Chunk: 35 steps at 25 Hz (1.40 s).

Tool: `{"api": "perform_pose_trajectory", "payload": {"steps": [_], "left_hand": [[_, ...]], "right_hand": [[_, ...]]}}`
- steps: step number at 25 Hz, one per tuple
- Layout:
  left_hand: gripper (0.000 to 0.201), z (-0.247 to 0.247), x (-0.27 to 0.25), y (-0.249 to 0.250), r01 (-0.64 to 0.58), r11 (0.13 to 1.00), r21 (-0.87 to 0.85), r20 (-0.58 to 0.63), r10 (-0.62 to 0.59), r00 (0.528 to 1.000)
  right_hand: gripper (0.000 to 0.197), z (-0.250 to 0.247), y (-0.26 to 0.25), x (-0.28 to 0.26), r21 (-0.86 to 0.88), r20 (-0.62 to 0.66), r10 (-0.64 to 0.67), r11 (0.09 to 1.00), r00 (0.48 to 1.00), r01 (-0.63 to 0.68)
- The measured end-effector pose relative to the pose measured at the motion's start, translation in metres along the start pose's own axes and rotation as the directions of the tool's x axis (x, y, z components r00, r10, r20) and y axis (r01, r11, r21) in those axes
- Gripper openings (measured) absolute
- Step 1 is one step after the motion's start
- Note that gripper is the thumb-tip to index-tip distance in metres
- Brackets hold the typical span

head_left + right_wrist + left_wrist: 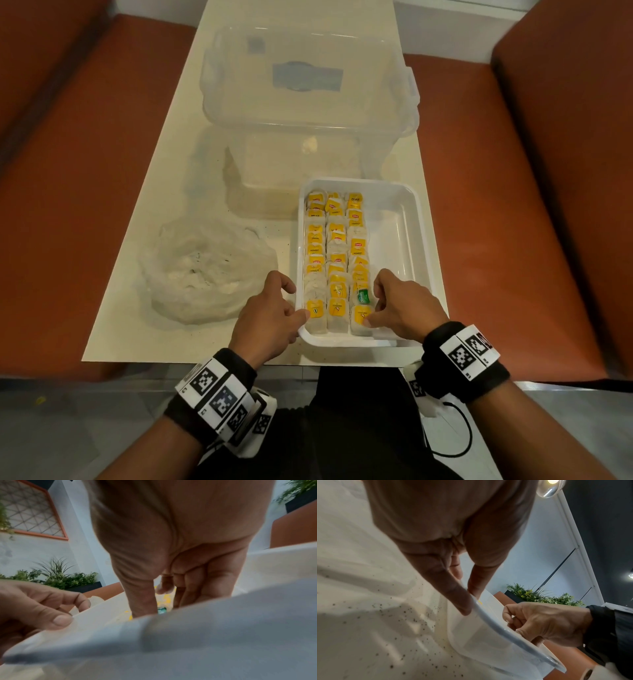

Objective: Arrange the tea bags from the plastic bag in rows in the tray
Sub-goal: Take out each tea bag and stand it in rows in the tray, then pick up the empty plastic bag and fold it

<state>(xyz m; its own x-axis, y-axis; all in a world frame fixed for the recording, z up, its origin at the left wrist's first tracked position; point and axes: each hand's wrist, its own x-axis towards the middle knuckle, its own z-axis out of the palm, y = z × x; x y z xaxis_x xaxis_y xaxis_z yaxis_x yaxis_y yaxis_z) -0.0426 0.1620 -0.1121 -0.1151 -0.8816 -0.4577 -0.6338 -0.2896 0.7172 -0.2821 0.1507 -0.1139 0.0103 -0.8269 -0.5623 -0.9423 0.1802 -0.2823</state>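
Observation:
A white tray [422, 240] sits on the table with three rows of yellow-tagged tea bags [337, 246] filling its left part. One bag has a green tag [363, 296]. My left hand [297, 301] pinches the tray's near left rim [505, 631], thumb inside and fingers outside. My right hand [374, 308] is inside the tray. Its thumb presses the nearest tea bag [357, 317] of the third row, and its curled fingers lie against that row's right side. The crumpled plastic bag [205, 270] lies left of the tray, and what it holds is unclear.
A large clear lidded container [301, 102] stands behind the tray, on a shallower clear box. The cream table [154, 205] is narrow, with orange benches [513, 205] on both sides. The tray's right part is bare. Dark specks dot the tabletop [393, 628].

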Motion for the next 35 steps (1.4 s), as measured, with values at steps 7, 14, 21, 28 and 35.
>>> {"api": "perform_pose_trajectory", "payload": {"steps": [7,14,21,28,35], "left_hand": [[0.035,0.0,0.001,-0.001,-0.008,1.0,0.001,-0.001,0.008,1.0],[0.036,0.0,-0.001,-0.002,-0.042,0.998,0.048,-0.024,0.043,0.999],[0.038,-0.003,-0.001,-0.004,-0.057,0.996,0.071,-0.044,0.06,0.997],[0.039,-0.002,0.001,-0.006,-0.059,0.996,0.072,-0.042,0.062,0.997],[0.034,-0.01,-0.004,-0.009,-0.072,0.986,0.151,-0.071,0.083,0.994]], "right_hand": [[0.052,0.008,0.003,0.008,0.183,0.048,0.11,0.976,0.993,-0.117],[0.051,0.009,0.003,0.01,0.212,0.054,0.116,0.969,0.992,-0.125],[0.051,0.011,0.001,0.014,0.183,0.038,0.129,0.974,0.991,-0.133],[0.051,0.012,0.003,0.015,0.178,0.043,0.117,0.976,0.992,-0.123],[0.047,0.0,-0.002,0.001,0.103,-0.026,0.109,0.989,0.994,-0.106]]}}
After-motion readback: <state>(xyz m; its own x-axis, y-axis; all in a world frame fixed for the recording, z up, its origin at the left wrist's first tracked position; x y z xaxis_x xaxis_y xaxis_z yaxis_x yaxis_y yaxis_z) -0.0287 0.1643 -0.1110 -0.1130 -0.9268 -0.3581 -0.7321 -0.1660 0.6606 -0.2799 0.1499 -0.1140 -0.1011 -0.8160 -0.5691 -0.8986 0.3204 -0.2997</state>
